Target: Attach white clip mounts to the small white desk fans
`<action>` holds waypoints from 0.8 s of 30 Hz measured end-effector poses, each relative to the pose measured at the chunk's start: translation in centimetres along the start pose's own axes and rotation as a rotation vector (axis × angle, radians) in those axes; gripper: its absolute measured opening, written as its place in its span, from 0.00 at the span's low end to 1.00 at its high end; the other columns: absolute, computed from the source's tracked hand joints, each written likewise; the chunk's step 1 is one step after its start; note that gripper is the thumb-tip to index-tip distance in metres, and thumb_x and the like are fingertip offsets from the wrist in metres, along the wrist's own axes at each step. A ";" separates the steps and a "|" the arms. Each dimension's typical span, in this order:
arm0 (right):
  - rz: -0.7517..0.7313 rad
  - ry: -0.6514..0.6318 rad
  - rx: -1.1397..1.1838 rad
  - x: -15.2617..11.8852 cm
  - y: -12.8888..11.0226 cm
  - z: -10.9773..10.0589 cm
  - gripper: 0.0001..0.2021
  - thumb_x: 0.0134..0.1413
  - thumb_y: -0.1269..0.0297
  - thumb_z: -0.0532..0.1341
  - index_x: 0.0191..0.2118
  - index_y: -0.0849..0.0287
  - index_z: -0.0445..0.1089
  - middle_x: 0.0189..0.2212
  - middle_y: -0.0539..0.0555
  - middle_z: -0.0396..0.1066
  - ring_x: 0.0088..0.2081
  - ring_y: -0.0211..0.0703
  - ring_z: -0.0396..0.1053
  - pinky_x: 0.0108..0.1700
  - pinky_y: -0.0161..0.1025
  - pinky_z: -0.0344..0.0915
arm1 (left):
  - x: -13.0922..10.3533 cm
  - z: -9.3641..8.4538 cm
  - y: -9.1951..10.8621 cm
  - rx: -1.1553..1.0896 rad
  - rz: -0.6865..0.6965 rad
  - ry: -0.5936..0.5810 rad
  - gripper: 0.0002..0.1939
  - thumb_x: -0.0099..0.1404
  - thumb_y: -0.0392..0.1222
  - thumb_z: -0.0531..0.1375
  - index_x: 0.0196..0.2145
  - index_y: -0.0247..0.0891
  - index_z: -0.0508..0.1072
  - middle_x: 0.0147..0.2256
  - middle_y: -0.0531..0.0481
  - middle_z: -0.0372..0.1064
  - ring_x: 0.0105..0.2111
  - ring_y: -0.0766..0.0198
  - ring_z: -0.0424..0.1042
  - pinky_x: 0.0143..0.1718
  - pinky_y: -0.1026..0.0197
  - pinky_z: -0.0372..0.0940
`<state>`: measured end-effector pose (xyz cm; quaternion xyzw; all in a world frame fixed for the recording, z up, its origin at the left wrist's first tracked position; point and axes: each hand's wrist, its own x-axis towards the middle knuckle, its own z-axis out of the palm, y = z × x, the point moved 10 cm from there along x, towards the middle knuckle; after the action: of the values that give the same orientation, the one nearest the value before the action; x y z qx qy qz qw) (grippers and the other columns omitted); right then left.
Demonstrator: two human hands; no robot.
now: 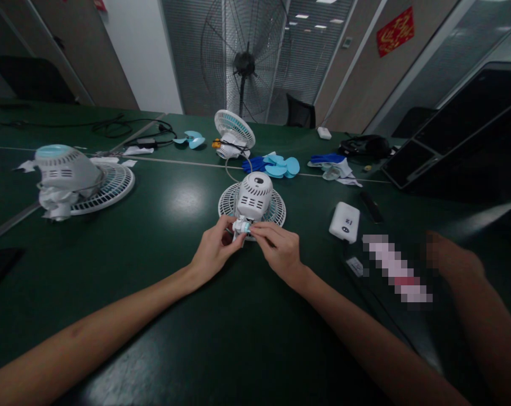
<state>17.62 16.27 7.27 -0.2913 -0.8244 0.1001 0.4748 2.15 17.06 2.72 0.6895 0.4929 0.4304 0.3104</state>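
A small white fan (255,194) lies on its grille on the green table (162,316), its vented motor housing upward. My left hand (215,245) is closed on the white clamp (239,225) at the near side of that fan. The fingers of my right hand (280,248) pinch a small light-blue knob (247,226) on the clamp's right side. Both hands meet there, fingertips nearly touching. The fingers cover parts of the clamp.
Another fan (69,175) lies at left, a third (234,132) behind. Blue blades (283,166), gloves (333,164) and cables (120,127) are farther back. At right are a white box (345,221), a dark phone-like object (371,207) and another person's arm (470,282).
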 end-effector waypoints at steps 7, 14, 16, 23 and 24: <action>0.185 0.054 0.157 0.0 1.4 0.1 0.06 0.66 0.68 0.64 0.43 0.53 0.80 0.39 0.53 0.81 0.39 0.45 0.80 0.40 0.42 0.77 | 0.0 0.0 -0.3 -0.004 -0.013 0.011 0.14 0.72 0.48 0.61 0.51 0.40 0.67 0.35 0.52 0.72 0.26 0.68 0.70 0.25 0.68 0.65; 0.454 0.049 0.344 -0.7 3.4 1.0 0.04 0.62 0.64 0.67 0.38 0.55 0.81 0.34 0.52 0.78 0.26 0.38 0.73 0.26 0.37 0.69 | 0.0 0.0 -0.4 0.001 -0.006 0.021 0.14 0.72 0.47 0.61 0.51 0.40 0.67 0.35 0.52 0.72 0.26 0.68 0.70 0.25 0.68 0.64; 0.524 0.048 0.393 -0.9 3.9 1.3 0.05 0.61 0.62 0.68 0.37 0.56 0.81 0.32 0.52 0.78 0.24 0.37 0.71 0.25 0.36 0.68 | -0.1 0.0 -0.3 0.002 -0.005 0.018 0.14 0.72 0.48 0.61 0.51 0.40 0.67 0.35 0.52 0.72 0.26 0.68 0.70 0.25 0.68 0.63; 0.808 0.018 0.599 -1.9 5.4 2.6 0.11 0.54 0.58 0.72 0.37 0.60 0.80 0.23 0.50 0.75 0.20 0.35 0.67 0.19 0.32 0.58 | 0.0 -0.1 -0.2 0.002 -0.010 0.014 0.15 0.72 0.48 0.61 0.51 0.39 0.67 0.35 0.51 0.73 0.27 0.68 0.71 0.25 0.68 0.64; 0.829 0.012 0.612 -2.0 5.6 2.7 0.11 0.53 0.57 0.72 0.37 0.60 0.80 0.22 0.50 0.74 0.19 0.35 0.67 0.18 0.31 0.58 | 0.0 -0.1 -0.2 0.005 -0.010 0.014 0.15 0.72 0.48 0.61 0.51 0.39 0.67 0.35 0.51 0.73 0.27 0.68 0.71 0.25 0.68 0.64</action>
<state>18.24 19.90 1.90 -0.4421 -0.5699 0.5148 0.4635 2.01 17.10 2.58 0.6848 0.4995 0.4327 0.3073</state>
